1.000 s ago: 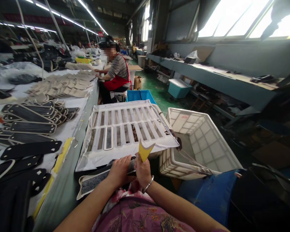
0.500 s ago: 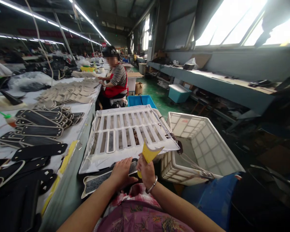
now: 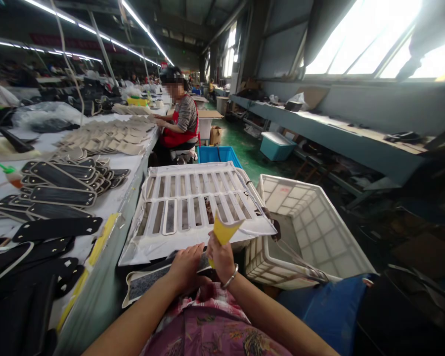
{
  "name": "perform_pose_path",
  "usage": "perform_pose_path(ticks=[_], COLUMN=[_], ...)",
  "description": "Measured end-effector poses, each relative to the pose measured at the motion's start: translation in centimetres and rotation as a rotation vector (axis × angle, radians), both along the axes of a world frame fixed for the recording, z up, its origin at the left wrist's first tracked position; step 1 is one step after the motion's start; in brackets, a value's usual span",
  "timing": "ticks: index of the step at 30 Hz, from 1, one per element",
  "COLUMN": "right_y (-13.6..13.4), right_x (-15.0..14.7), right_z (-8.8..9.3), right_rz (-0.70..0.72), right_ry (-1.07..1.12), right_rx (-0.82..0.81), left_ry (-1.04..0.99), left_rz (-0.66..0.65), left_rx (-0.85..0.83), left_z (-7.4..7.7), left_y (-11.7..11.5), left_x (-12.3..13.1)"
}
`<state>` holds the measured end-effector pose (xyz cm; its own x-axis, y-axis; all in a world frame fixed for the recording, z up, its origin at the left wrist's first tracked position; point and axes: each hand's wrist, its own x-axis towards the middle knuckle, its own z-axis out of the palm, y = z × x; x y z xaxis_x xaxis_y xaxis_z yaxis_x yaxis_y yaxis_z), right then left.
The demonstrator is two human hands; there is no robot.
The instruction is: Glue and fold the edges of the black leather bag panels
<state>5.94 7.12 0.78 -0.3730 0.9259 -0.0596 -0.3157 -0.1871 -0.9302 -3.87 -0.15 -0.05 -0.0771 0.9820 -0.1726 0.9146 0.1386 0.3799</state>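
My right hand (image 3: 219, 259) is closed on a yellow strip (image 3: 223, 228) that curls up from its fingers. My left hand (image 3: 186, 269) presses down on a long dark grey piece with a white rim (image 3: 148, 286) lying across my lap. Just beyond both hands sits a white sheet with rows of slot-shaped cut-outs (image 3: 193, 207), resting over a basket.
A work table (image 3: 107, 217) runs along my left, covered with black strap-shaped pieces (image 3: 55, 195) and beige pieces (image 3: 107, 136). A white plastic crate (image 3: 304, 222) stands to my right. A seated co-worker in a red apron (image 3: 180, 123) works further along the table. Blue bins stand on the green floor.
The yellow strip in my right hand has shifted slightly. Both hands stay in about the same place on the grey piece.
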Motion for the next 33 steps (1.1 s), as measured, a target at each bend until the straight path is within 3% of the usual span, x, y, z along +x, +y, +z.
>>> perform_pose_path(ticks=[3,5,12,17,21,27,33], right_y=[0.1,-0.1,-1.7,-3.4,-4.1,-4.4,-4.5], right_x=[2.2,3.7,6.1,6.6,6.4,5.0,4.4], right_z=[1.2,1.0,-3.1,-4.2,-4.3,-3.3,-3.6], right_rz=[0.006,0.010,0.079,0.181,0.138,0.008,-0.030], right_ry=[0.183,0.239,-0.219,-0.377,-0.319,-0.357,-0.300], right_rx=[-0.139,-0.221,-0.132,-0.131,-0.221,-0.218,-0.332], left_ry=[-0.033,-0.075,-0.213,-0.233,-0.248,-0.203,-0.109], left_rz=[-0.012,-0.028,-0.123,-0.182,-0.222,-0.250,-0.236], left_rx=[-0.055,-0.094,-0.226,-0.225,-0.232,-0.299,-0.223], left_z=[0.2,0.4,2.2,3.2,2.8,1.8,1.3], left_y=[0.2,0.4,2.2,3.4,3.5,3.2,2.7], left_x=[-0.4,-0.6,-1.8,-1.8,-1.9,-2.2,-1.4])
